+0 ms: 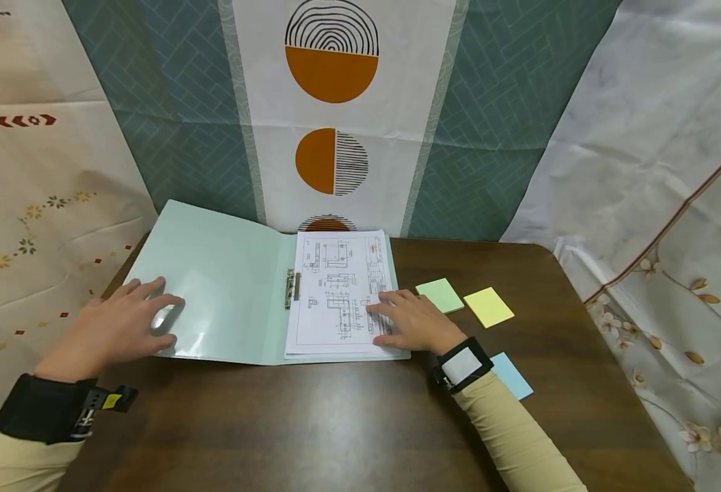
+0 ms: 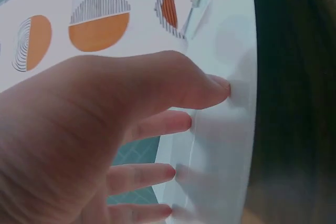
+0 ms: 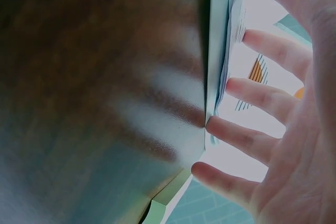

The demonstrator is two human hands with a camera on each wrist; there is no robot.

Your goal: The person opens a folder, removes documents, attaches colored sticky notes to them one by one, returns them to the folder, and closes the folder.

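A pale green folder [image 1: 225,273] lies spread on the table, with a stack of paper sheets [image 1: 314,335] in its right half. Line drawings cover the top sheet. A metal clip [image 1: 289,288] sits at the sheets' left edge. My left hand [image 1: 111,328] rests its fingertips on the outer left part of the cover, its thumb near the front edge. In the left wrist view its fingers [image 2: 152,172] are spread and grip nothing. Over the right side of the sheets, my right hand [image 1: 418,321] lies with spread fingers; its fingertips touch the stack's right edge.
Right of the folder are a green sticky-note pad [image 1: 440,295], a yellow pad [image 1: 488,307] and a blue pad [image 1: 511,377], the blue one partly behind the right forearm. Dark wooden table [image 1: 311,424] extends in front. Patterned cloth [image 1: 489,102] hangs behind and at both sides.
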